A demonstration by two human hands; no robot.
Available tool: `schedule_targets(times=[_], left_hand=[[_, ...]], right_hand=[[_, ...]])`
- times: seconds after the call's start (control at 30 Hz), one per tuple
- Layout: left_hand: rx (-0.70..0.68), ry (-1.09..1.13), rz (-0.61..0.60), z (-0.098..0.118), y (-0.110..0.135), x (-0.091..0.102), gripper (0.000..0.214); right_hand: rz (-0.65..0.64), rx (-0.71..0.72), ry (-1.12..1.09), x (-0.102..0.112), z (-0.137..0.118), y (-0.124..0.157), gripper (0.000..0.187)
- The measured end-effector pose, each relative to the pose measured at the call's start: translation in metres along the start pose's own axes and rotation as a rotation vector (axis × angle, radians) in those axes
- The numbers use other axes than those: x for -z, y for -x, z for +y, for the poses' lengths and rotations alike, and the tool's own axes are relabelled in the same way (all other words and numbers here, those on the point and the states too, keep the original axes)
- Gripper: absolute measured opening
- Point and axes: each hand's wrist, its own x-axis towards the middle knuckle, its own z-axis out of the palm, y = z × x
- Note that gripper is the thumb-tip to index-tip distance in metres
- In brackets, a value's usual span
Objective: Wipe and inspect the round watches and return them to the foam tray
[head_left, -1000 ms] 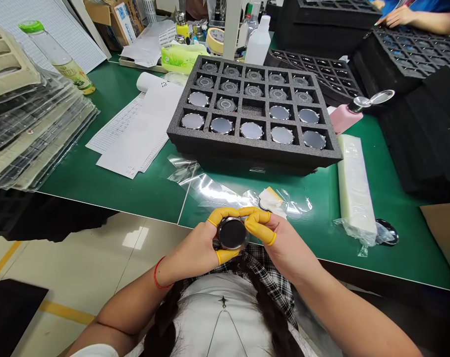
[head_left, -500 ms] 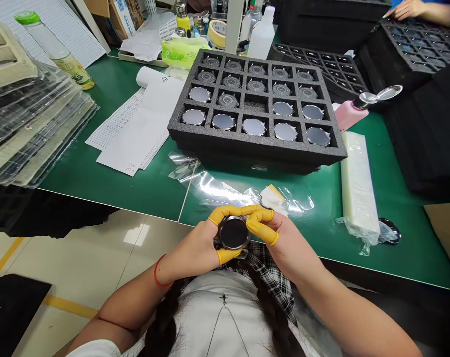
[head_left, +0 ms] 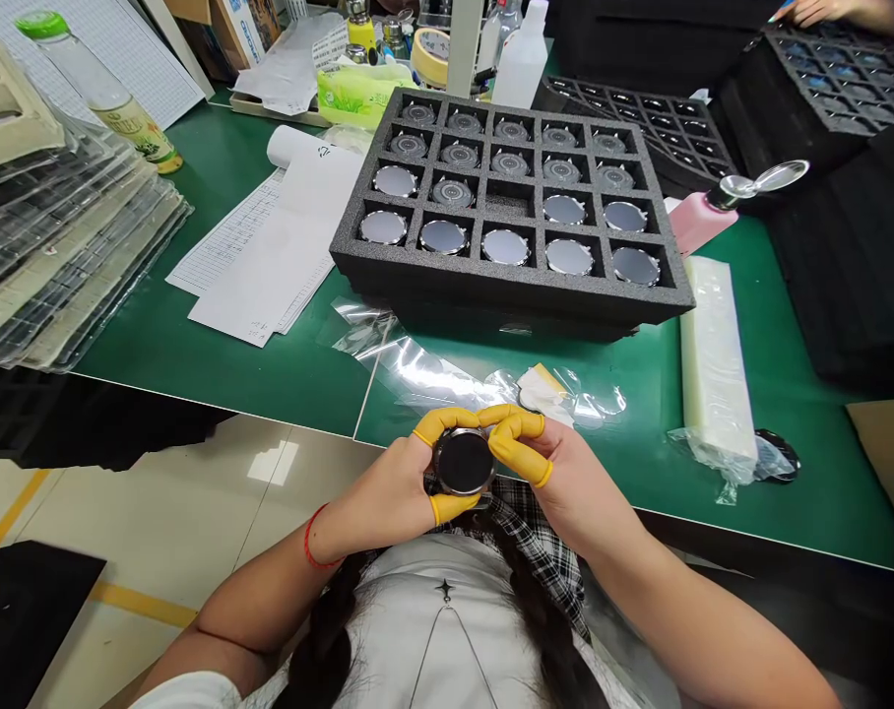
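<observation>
In the head view, the left hand (head_left: 369, 497) and right hand (head_left: 569, 483) grip a round watch body (head_left: 462, 461) between yellow finger cots (head_left: 517, 448), its dark face up, just off the near edge of the green table mat (head_left: 196, 369). Clear plastic film (head_left: 424, 369) lies just beyond, before a black foam tray (head_left: 506, 286) of 20 cells.

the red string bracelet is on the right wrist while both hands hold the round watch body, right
Wrong wrist: the head view shows the red string bracelet on the wrist of the left hand, not the right hand. Both hands do hold the round watch body.
</observation>
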Motion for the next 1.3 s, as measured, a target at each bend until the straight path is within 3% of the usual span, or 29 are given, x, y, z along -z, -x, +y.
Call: schedule_targets(times=[1.3], left_hand=[[0.014,-0.026,-0.005,0.0029,-0.0002,0.0008,0.054]], right_hand=[[0.018,-0.003,0.059,-0.0004,-0.0007,0.0006,0.017]])
